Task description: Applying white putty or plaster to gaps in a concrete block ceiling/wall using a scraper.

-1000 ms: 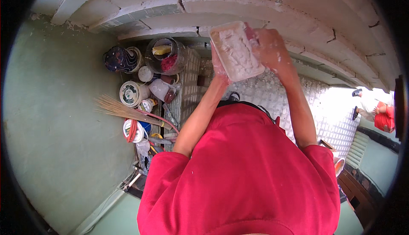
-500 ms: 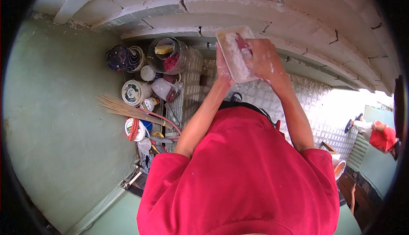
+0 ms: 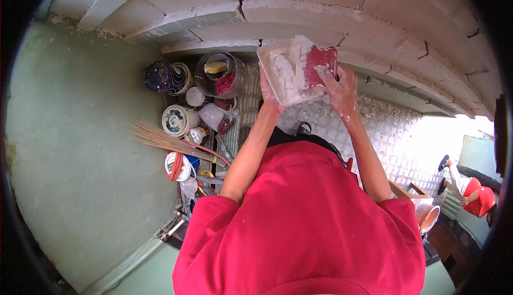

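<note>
in the head view, two hands are at work just in front of the chest of a red fabric shirt. the left hand supports one shallow, pale tray from its left side, its fingers grasping the wall and near corner. the tray is rectangular with rounded corners, held tilted in the air, and thick white paste lies in it in rough, lumpy ridges. the right hand clasps one flat red scraper, the smeared thumb on its near face; the blade, smooth and roughly rectangular, stands over the tray's right part, its left edge against the paste. white residue marks both hands.

to the left, by a smooth green wall, stand one dark, patterned container, one round pail with a white-and-green lid, and one clear tub with one yellow block and a crumbly pink heap. one straw broom slants below them, bristles fanned toward the wall. on the right, one orange-stained bucket is near the elbow, and one other person in red is well apart, beyond the patterned floor.
</note>
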